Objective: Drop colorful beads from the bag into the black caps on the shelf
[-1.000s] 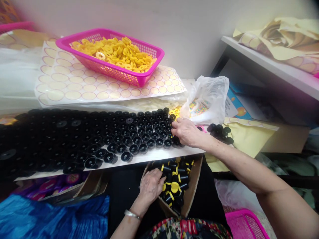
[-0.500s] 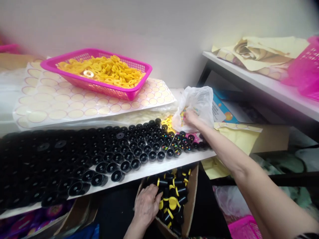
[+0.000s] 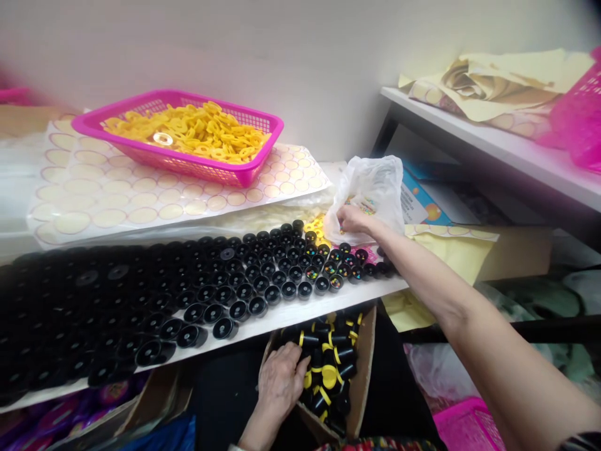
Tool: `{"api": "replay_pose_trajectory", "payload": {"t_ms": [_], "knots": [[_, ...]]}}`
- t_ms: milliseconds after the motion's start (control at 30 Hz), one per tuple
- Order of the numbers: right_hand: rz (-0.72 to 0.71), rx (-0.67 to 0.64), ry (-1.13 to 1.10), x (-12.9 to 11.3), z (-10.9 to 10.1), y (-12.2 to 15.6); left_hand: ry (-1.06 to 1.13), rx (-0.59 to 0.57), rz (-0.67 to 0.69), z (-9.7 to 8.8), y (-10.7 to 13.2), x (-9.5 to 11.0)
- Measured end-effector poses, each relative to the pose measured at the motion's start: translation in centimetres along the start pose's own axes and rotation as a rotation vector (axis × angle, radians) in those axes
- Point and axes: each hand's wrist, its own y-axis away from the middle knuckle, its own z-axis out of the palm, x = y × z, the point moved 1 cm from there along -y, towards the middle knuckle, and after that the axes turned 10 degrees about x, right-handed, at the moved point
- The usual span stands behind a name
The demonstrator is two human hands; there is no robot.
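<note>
I'm watching the right hand point(image 3: 355, 219) reaching forward, fingers curling at the mouth of the plastic bag point(image 3: 378, 181) — whether they are pinching anything I cannot tell. The bag is sitting just past the right end of the black cups point(image 3: 282, 282) on the tabletop point(image 3: 357, 296), nearer this hand. The left hand point(image 3: 279, 383) is resting low in the cardboard box point(image 3: 362, 376), fingers bending over yellow-capped black pieces point(image 3: 331, 366) — grasp equally unclear.

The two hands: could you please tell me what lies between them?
Head view: black cups on the white shelf lie between the right hand at the plastic bag and the left hand in the box.
</note>
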Motion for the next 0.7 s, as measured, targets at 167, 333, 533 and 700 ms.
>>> {"api": "replay_pose_trajectory", "payload": {"t_ms": [167, 333, 533, 700], "knots": [[0.108, 0.127, -0.255, 1.3, -1.4, 2.4, -0.022, -0.015, -0.014, -0.2, 0.0, 0.3], [0.194, 0.305, -0.662, -0.4, -2.3, 6.4, -0.014, -0.025, -0.025, -0.2, 0.0, 0.4], [0.179, 0.078, -0.895, -4.9, -1.9, 11.1, -0.013, -0.056, -0.03, 0.0, 0.0, 0.4], [-0.003, -0.086, -0.712, -6.8, -0.7, 12.5, -0.004, -0.086, -0.046, -0.2, 0.0, 0.6]]}}
